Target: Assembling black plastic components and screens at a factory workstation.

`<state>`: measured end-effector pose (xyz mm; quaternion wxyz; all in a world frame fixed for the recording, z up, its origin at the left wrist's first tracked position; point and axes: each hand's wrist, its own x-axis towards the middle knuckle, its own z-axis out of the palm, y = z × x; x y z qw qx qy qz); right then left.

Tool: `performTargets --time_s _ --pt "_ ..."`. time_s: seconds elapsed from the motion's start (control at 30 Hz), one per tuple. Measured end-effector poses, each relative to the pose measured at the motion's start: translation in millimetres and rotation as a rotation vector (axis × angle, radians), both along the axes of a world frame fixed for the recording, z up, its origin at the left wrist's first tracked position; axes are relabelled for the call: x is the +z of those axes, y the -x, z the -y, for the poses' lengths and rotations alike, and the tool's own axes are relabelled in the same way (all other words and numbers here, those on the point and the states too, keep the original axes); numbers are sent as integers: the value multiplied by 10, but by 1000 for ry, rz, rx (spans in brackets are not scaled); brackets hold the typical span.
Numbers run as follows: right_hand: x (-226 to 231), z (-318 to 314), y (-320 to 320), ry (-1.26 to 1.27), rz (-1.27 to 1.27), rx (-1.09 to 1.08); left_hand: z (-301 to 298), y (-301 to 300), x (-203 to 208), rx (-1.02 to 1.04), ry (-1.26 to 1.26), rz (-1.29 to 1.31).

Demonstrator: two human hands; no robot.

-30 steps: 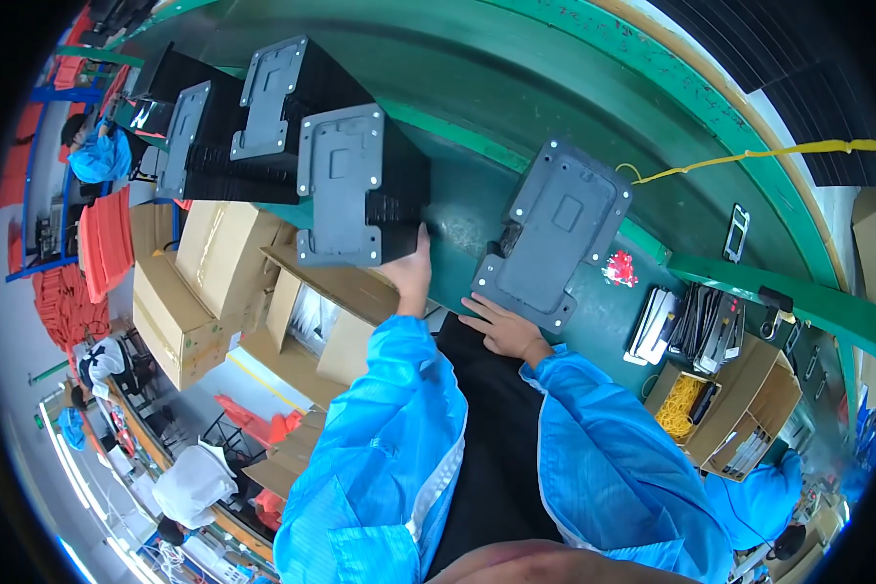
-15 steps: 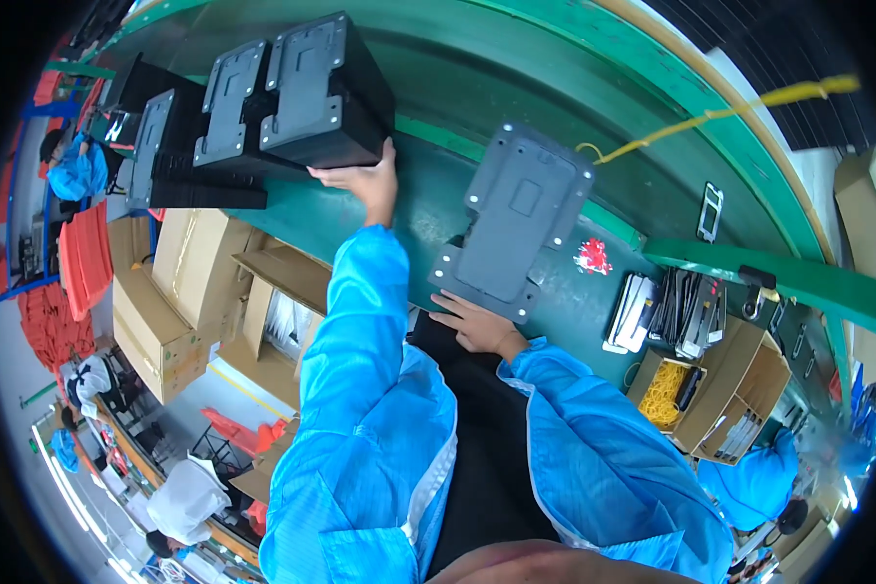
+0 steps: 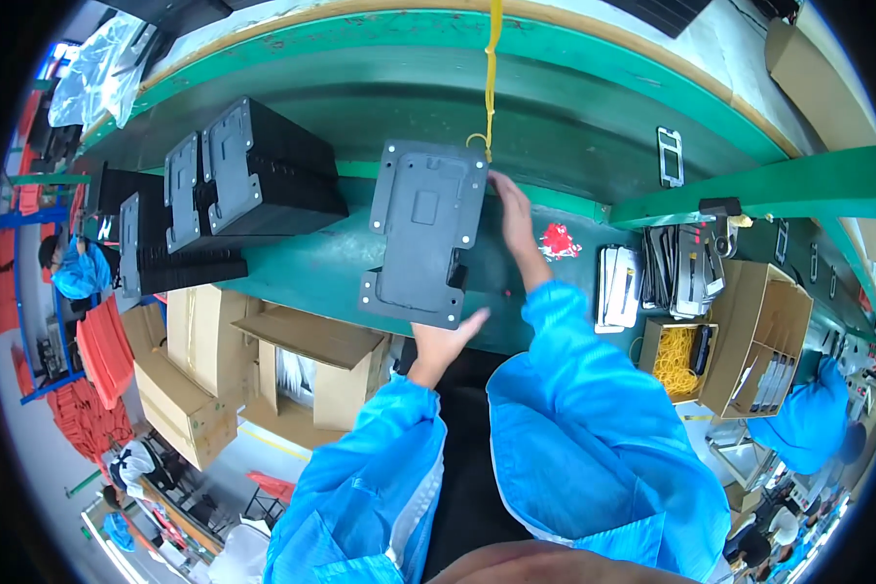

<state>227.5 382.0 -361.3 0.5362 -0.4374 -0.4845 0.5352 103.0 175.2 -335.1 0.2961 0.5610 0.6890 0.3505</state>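
A dark grey moulded panel (image 3: 423, 238), with metal-ringed holes at its corners and notched sides, is in front of me above the green bench (image 3: 311, 282). Dark edges at its right notch suggest more layers below; I cannot tell how many. My left hand (image 3: 438, 348) grips its near edge, fingers hidden underneath and thumb sticking out to the right. My right hand (image 3: 516, 216) closes against the far right corner, its fingertips partly behind the edge. Tall stacks of similar black panels (image 3: 282, 180) stand to the left.
A yellow cord (image 3: 492, 78) hangs beyond the panel. To the right are small red pieces (image 3: 559, 241), a row of thin frames (image 3: 618, 287), a box of yellow bands (image 3: 674, 360) and a divided carton (image 3: 764, 336). Open cartons (image 3: 311, 341) stand below the bench at left.
My left hand has left the black stack for the panel's near edge. My right hand has moved from the near edge to the far right corner. The panel has shifted left and turned.
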Motion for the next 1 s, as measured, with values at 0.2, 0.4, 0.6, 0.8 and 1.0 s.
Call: performTargets --time_s 0.2,0.4,0.6,0.8,1.0 --pt "-198 192 278 419 -4 97 27 286 -721 14 132 -129" --pt "6 1468 -455 694 551 139 40 1869 -505 -410 6 -409" --pt "-1082 2044 -613 -100 897 127 -356 2109 -388 -431 144 -737" --pt "-1144 1851 -778 -233 1439 390 -550 2024 -747 -404 67 -764" --pt "-643 1519 -796 -183 1325 393 -572 1945 -751 -480 239 -901"
